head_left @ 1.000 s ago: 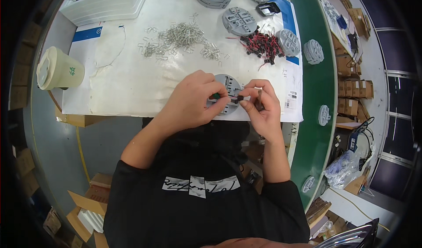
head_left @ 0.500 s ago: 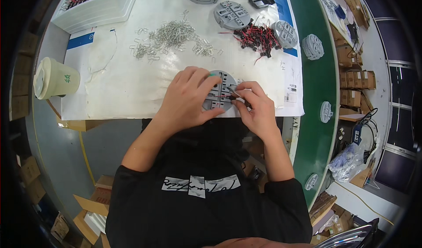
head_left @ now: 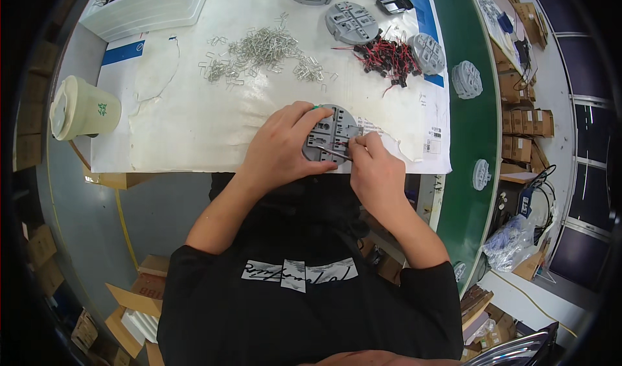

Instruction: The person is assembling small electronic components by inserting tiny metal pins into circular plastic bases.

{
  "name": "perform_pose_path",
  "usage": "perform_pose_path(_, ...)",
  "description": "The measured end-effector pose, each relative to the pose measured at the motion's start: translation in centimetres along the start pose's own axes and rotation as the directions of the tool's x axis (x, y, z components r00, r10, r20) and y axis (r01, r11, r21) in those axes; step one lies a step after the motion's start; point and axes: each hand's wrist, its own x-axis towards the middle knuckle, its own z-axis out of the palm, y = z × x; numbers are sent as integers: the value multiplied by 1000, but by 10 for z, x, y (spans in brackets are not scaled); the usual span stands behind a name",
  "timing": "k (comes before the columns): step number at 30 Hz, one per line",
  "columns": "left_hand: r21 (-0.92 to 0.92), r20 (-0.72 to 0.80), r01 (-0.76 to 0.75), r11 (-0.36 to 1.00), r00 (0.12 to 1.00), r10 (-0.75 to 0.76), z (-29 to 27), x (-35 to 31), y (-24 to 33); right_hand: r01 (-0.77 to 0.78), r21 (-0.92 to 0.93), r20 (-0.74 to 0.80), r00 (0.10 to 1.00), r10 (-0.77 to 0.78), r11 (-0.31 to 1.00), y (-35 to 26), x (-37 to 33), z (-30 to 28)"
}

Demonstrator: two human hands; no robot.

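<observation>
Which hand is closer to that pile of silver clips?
Left. The left hand, on the grey disc, is on the person's side of the clips; the right hand is farther off, to the right.

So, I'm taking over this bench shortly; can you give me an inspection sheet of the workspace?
Surface: white covering, ragged tear line toward its left.
Job's things: slotted grey disc near the covering's front edge; slim metal tool angled over it, tip contact too small to tell.
Clutter: loose U-shaped metal clips piled and scattered; cream lidded tub at left.
Grips: left grip holds the disc between thumb and fingers; right grip pinches the tool.
Cables: black parts with red leads, heaped and tangled.
Surroundings: green strip at right, bearing more grey discs; cardboard boxes beyond.
</observation>
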Motion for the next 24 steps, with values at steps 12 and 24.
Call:
perform_pose_path(12, -17, -13, -12, 1000, 1000, 12, -1, 1, -1, -52, 209, 201, 980, 9, 976, 17, 29, -17)
perform_pose_path(24, -18, 13, 3, 1000, 1000, -3, -5, 1, -1, 43, 342, 26, 998, -56, 939, 35, 31, -9)
